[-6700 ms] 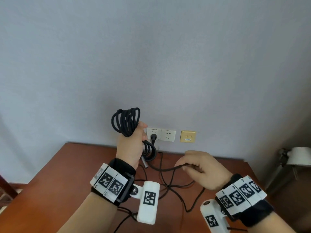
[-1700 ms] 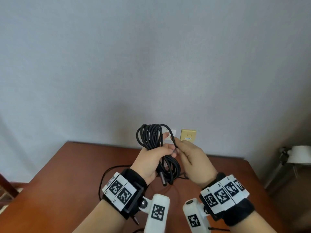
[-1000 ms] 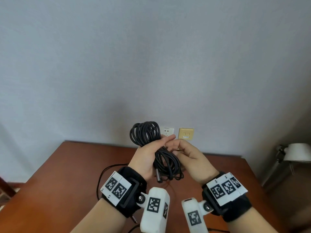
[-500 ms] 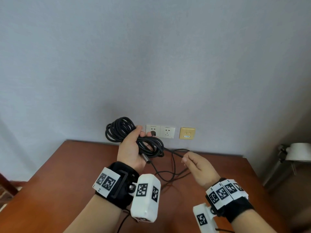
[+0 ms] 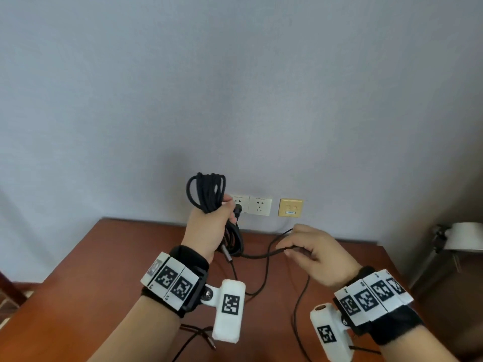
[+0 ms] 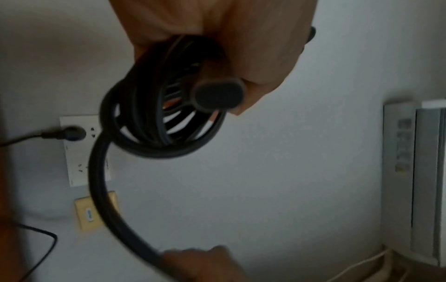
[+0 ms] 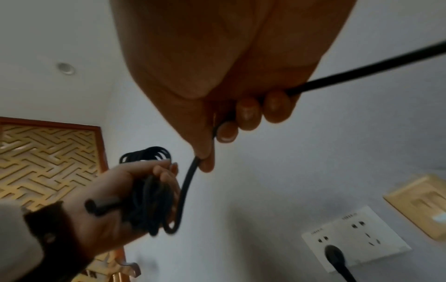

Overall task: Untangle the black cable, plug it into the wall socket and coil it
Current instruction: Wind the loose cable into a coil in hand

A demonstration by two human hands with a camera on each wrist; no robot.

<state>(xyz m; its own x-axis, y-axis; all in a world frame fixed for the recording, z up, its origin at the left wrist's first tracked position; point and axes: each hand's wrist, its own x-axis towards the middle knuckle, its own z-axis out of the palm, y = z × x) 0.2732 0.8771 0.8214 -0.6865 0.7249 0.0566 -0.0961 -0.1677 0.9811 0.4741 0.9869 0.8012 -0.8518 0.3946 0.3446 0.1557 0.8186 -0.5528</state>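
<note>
My left hand (image 5: 209, 226) grips a bundle of several loops of the black cable (image 5: 206, 189), held upright in front of the white wall socket (image 5: 258, 205). A metal-tipped cable end (image 5: 226, 253) sticks out below that fist. The cable's plug (image 7: 334, 253) sits in the socket's left outlet. My right hand (image 5: 311, 254) pinches the loose strand (image 5: 261, 255) running from the coil, fingers curled round it. In the left wrist view the coil (image 6: 156, 118) hangs from the fist.
Slack cable (image 5: 300, 296) trails over the brown table (image 5: 86, 270). A yellow wall plate (image 5: 290, 207) sits right of the socket. A white lamp (image 5: 460, 239) stands off the table's right edge. A thinner cable with a jack lies near the front edge (image 5: 198, 335).
My left hand has turned the coil upright and moved it right, before the socket. My right hand, open half a second ago, has moved right and now pinches the loose strand.
</note>
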